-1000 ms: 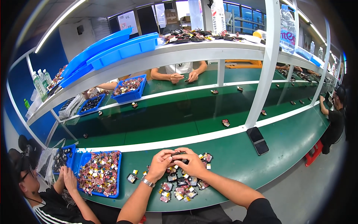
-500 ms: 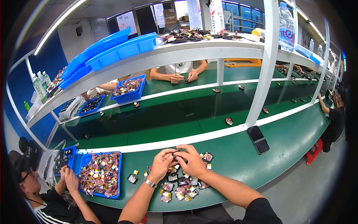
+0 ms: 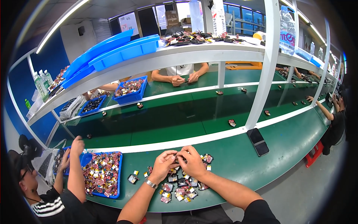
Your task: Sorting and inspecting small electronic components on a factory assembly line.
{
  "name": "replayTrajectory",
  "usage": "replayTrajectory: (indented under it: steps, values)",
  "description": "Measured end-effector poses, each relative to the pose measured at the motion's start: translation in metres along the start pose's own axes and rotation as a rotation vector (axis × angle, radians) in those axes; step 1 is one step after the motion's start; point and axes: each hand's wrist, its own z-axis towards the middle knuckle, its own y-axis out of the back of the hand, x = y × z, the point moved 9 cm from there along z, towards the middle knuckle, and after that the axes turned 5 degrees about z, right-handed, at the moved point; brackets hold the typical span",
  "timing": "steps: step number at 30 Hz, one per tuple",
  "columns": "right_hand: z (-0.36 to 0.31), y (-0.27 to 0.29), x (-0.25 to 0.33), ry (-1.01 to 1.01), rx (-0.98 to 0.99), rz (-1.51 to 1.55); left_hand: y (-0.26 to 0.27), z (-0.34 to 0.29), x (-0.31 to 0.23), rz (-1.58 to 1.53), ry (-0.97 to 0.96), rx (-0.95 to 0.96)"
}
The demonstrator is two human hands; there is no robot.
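Over a green work surface (image 3: 231,164), my left hand (image 3: 163,166) and my right hand (image 3: 192,164) meet with their fingertips pinched together. Between them is a small dark part (image 3: 176,159), mostly covered by the fingers; its exact kind cannot be made out. A watch with a metal band (image 3: 150,183) circles my left wrist. Just below and around both hands lies a loose pile of small electronic assemblies (image 3: 181,183), with black housings, reddish circuit pieces and white-and-yellow blocks. One separate assembly (image 3: 132,179) rests left of my left wrist.
A blue tray (image 3: 120,175) full of similar pieces stands left of the pile, beside a co-worker's raised arm (image 3: 76,171). A dark phone (image 3: 258,142) lies right, near a white post (image 3: 262,74). Beyond the white rail, a green conveyor belt (image 3: 167,128) carries scattered assemblies.
My hands stay over the pile, fingers shifting slightly around the small part. The co-worker at left has raised one hand toward the belt. Pieces on the belt have moved slightly right.
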Motion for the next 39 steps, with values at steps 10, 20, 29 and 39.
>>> replayTrajectory:
  steps: [10, 20, 29, 39]
  values:
    - [-0.001, -0.006, 0.007, 0.040, 0.063, -0.028, 0.005, -0.001, -0.009, 0.253, -0.127, -0.120]
    - [-0.001, -0.003, 0.003, -0.007, 0.062, -0.017, -0.003, -0.001, -0.007, 0.012, -0.081, 0.028]
    - [-0.001, -0.003, 0.009, 0.072, 0.118, -0.075, -0.003, 0.000, -0.002, 0.025, -0.049, 0.050]
    - [-0.003, -0.004, 0.002, 0.001, 0.066, -0.021, -0.005, 0.000, -0.001, 0.023, -0.031, 0.056]
